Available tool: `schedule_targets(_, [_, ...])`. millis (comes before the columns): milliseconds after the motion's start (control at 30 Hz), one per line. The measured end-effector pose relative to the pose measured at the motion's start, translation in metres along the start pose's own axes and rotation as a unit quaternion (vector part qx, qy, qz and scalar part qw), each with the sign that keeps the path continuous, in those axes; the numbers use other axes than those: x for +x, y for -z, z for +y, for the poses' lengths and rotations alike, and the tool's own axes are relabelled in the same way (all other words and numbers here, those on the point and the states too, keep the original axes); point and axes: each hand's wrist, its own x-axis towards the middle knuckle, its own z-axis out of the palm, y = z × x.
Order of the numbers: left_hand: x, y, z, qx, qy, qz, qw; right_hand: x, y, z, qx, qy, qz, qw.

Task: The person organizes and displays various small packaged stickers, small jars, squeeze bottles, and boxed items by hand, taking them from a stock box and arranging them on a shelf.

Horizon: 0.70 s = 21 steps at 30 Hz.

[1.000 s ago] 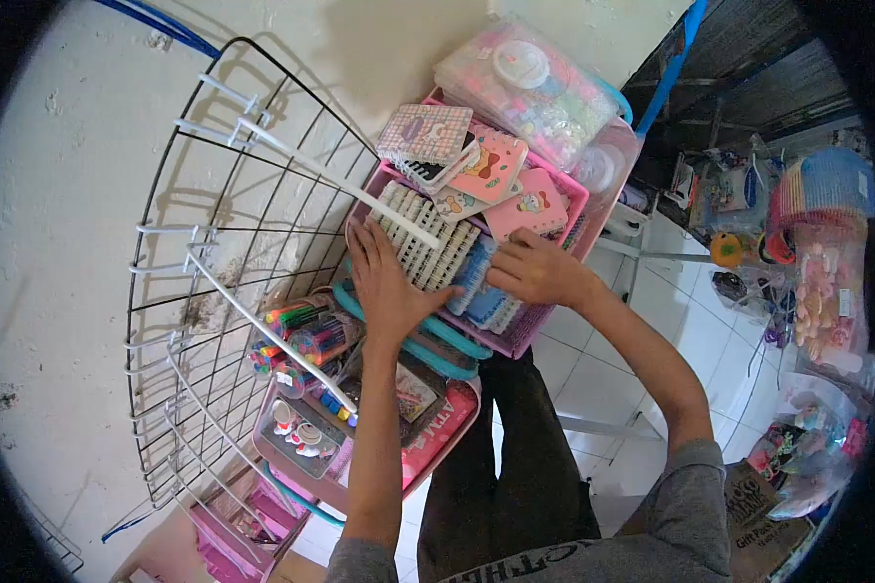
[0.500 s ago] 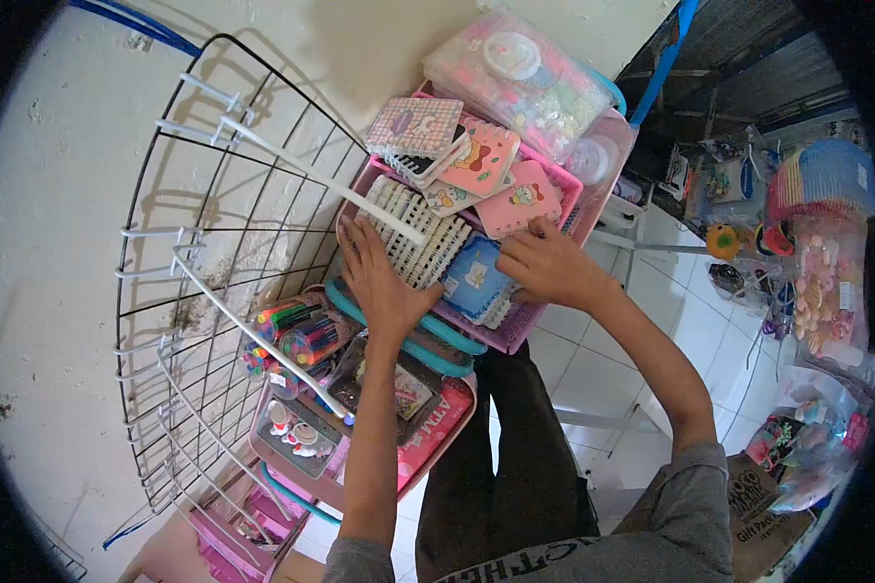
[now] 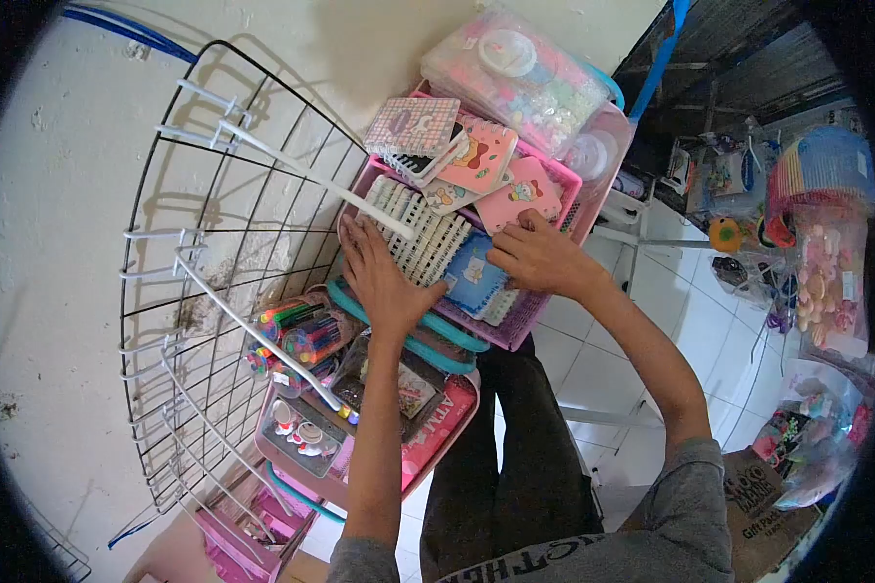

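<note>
Notebooks (image 3: 428, 243), small spiral-bound, are standing on edge in a row inside pink slotted basket (image 3: 544, 316), w/ more lying flat at the far end. Left hand (image 3: 384, 277) is lying flat, fingers spread, against the white coil spines. Right hand (image 3: 535, 257) is pressing on blue-cover notebook (image 3: 474, 272), fingers curled; whether it is pinching the cover is unclear. Likely light, stiff card covers, glossy & slippery; best gripped across spine & cover edges. Wire grid rack (image 3: 224, 291) is standing beside, approx. touching the basket.
</note>
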Motion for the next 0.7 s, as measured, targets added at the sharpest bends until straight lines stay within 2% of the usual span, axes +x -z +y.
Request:
schedule_targets(200, [0.001, 0.004, 0.001, 0.007, -0.001, -0.013, 1.000, -0.006, -0.009, 0.004, -0.024, 0.036, 0.037, 0.998])
schedule_targets(400, [0.003, 0.008, -0.002, 0.017, -0.023, -0.053, 0.998, 0.026, -0.006, 0.002, -0.024, -0.058, 0.110, 0.992])
schedule_targets(467, [0.002, 0.012, 0.004, 0.038, -0.021, -0.066, 0.997, 0.032, -0.003, 0.003, -0.004, -0.121, 0.118, 0.986])
schedule_targets(600, [0.001, 0.005, 0.002, 0.038, -0.014, -0.053, 0.998, 0.017, 0.001, -0.003, -0.015, -0.091, 0.135, 0.987])
schedule_targets(667, [0.000, 0.005, -0.001, 0.017, -0.024, -0.041, 0.999, 0.006, 0.007, -0.004, -0.002, -0.024, 0.000, 1.000])
schedule_targets(700, [0.000, 0.005, -0.001, 0.016, -0.021, -0.041, 0.999, 0.003, 0.005, -0.004, -0.001, -0.021, -0.002, 1.000])
